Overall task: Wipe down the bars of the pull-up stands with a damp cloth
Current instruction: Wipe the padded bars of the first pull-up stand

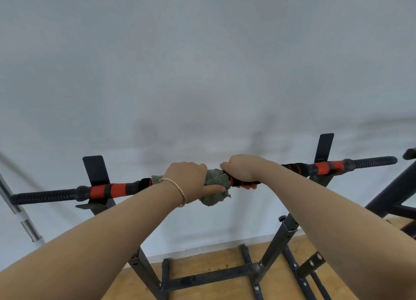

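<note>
A black bar with red and black foam grips (105,190) runs left to right across two black stand uprights. A grey-green cloth (215,178) is wrapped round the bar's middle. My left hand (189,178), with a thin bracelet on the wrist, grips the cloth and the bar, thumb underneath. Just to its right, my right hand (243,169) grips the bare foam of the bar, its fingertips showing below.
The black stand frame (225,275) stands on a wooden floor against a pale wall. A second black frame (396,194) stands at the right. A chrome bar (20,212) leans at the far left.
</note>
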Demonstrator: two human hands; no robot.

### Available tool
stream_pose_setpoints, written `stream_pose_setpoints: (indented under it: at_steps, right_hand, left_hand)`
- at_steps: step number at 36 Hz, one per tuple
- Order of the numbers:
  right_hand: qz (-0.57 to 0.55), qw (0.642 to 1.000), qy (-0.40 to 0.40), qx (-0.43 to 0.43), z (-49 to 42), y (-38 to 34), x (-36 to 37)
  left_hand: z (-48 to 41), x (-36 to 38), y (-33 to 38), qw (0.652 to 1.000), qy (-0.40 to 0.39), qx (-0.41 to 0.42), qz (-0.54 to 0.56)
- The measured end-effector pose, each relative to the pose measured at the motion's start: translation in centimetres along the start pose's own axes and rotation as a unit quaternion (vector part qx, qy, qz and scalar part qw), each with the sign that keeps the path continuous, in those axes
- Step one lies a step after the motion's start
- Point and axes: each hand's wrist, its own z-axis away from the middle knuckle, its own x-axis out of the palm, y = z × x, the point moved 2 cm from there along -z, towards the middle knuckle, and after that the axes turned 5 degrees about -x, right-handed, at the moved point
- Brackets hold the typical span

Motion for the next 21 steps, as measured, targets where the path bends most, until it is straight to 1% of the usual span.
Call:
stream_pose_setpoints:
  at_steps: [2,3,4,5,6,7,8,9,10,11,12,13,14,15,16,17,18,20,21]
  right_hand:
    - [0.077,0.994,0.074,-0.031,0.3,0.3,0.5]
    - [0.138,0.981,0.119,-0.064,0.4,0.5,0.9]
    - [0.201,0.962,0.163,-0.080,0.7,0.8,1.7]
    - [0.241,0.947,0.193,-0.088,1.0,1.0,2.5]
    - [0.256,0.934,0.232,-0.092,1.2,1.4,3.1]
    - [0.251,0.917,0.289,-0.112,1.2,1.8,3.5]
    - [0.282,0.893,0.329,-0.122,1.2,1.9,3.6]
    - [0.316,0.886,0.314,-0.125,1.2,1.7,3.8]
    - [0.332,0.893,0.274,-0.129,0.8,1.5,3.5]
    - [0.312,0.916,0.224,-0.117,0.2,1.5,2.7]
    - [0.243,0.956,0.146,-0.071,-0.1,1.4,1.8]
    - [0.168,0.984,0.060,-0.023,0.0,1.2,0.9]
    - [0.100,0.995,-0.016,0.015,-0.1,1.3,0.2]
    - [0.057,0.995,-0.074,0.026,0.0,1.3,-0.3]
    - [0.034,0.993,-0.109,0.034,-0.1,1.6,-0.4]
    - [0.014,0.991,-0.128,0.040,-0.1,1.7,-0.5]
    - [-0.005,0.991,-0.130,0.036,0.0,1.8,-0.4]
    - [-0.018,0.997,-0.077,0.015,0.0,1.7,0.0]
    - [0.015,0.999,-0.040,0.004,0.1,1.6,0.1]
  left_hand:
    - [-0.4,-0.3,-0.2,0.998,-0.051,0.011,0.023]
    - [-0.6,-0.5,-0.3,0.996,-0.082,0.015,0.044]
    - [-0.9,-0.6,-0.4,0.990,-0.116,0.019,0.073]
    - [-1.2,-0.6,-0.5,0.983,-0.151,0.025,0.102]
    - [-1.5,-0.6,-0.6,0.975,-0.183,0.029,0.126]
    - [-1.7,-0.6,-0.7,0.968,-0.204,0.033,0.144]
    - [-1.8,-0.6,-0.8,0.964,-0.213,0.034,0.157]
    - [-1.9,-0.5,-0.9,0.963,-0.211,0.034,0.166]
    - [-1.9,-0.4,-0.9,0.964,-0.201,0.032,0.171]
    - [-1.8,-0.2,-0.9,0.967,-0.187,0.030,0.170]
    - [-1.6,-0.1,-0.8,0.971,-0.172,0.029,0.165]
    - [-1.4,-0.1,-0.8,0.975,-0.157,0.028,0.157]
    - [-1.2,-0.1,-0.7,0.978,-0.144,0.027,0.148]
    - [-1.0,-0.1,-0.6,0.981,-0.134,0.026,0.138]
    - [-0.9,-0.1,-0.6,0.983,-0.127,0.027,0.132]
    - [-0.8,-0.1,-0.6,0.984,-0.122,0.027,0.128]
    - [-0.8,-0.1,-0.6,0.984,-0.121,0.027,0.127]
    - [-1.0,0.0,-0.7,0.983,-0.131,0.026,0.128]
    - [-1.2,0.0,-0.7,0.981,-0.143,0.028,0.129]
